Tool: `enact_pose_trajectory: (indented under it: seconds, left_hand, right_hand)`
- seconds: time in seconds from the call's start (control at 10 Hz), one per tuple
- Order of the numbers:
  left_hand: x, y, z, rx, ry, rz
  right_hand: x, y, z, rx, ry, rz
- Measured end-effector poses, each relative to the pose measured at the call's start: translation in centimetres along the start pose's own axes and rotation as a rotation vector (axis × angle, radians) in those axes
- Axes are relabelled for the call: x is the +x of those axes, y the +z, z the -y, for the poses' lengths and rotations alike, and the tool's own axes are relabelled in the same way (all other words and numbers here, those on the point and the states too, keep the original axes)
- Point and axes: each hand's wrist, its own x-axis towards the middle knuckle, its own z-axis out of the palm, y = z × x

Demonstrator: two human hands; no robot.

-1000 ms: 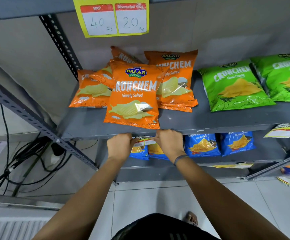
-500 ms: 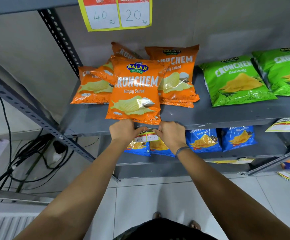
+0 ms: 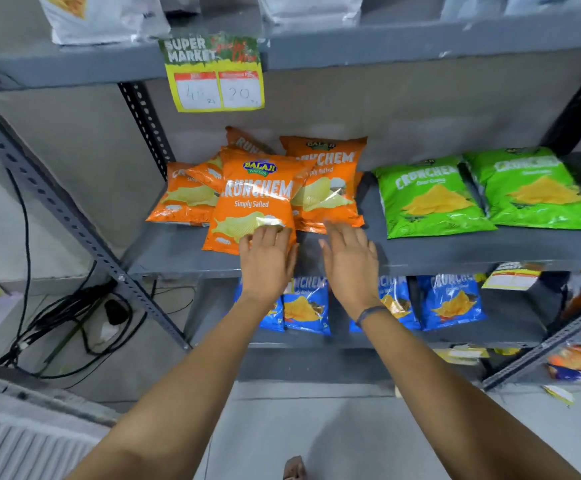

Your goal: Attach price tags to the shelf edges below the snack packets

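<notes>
Several orange Crunchem packets (image 3: 258,199) lie piled on the grey middle shelf (image 3: 178,251). My left hand (image 3: 266,261) rests flat on the lower edge of the front orange packet, fingers apart, with nothing in it. My right hand (image 3: 349,258) hovers beside it with spread fingers over the bare shelf, just below the rear orange packet (image 3: 327,188), also with nothing in it. A yellow price tag (image 3: 214,76) reading 40 and 20 hangs from the upper shelf edge. A sliver of yellow (image 3: 291,285) shows under the middle shelf edge between my wrists.
Two green packets (image 3: 431,199) lie to the right on the same shelf, above another tag (image 3: 511,275) on its edge. Blue packets (image 3: 448,299) fill the shelf below. Slotted uprights (image 3: 57,209) frame the left side, with black cables (image 3: 74,313) on the floor.
Both hands rose from the front edge of the middle shelf onto its top, by the orange packets. They let go of the small tag. The view tilted upward.
</notes>
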Motion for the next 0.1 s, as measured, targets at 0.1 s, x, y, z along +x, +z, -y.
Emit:
enact_pose_trajectory:
  seconds: [0.1]
  left_hand:
    - [3.51,-3.82,-3.35,-0.057,0.065,-0.237]
  right_hand:
    - [3.0,-4.22,-0.8,-0.084,-0.032,-0.154]
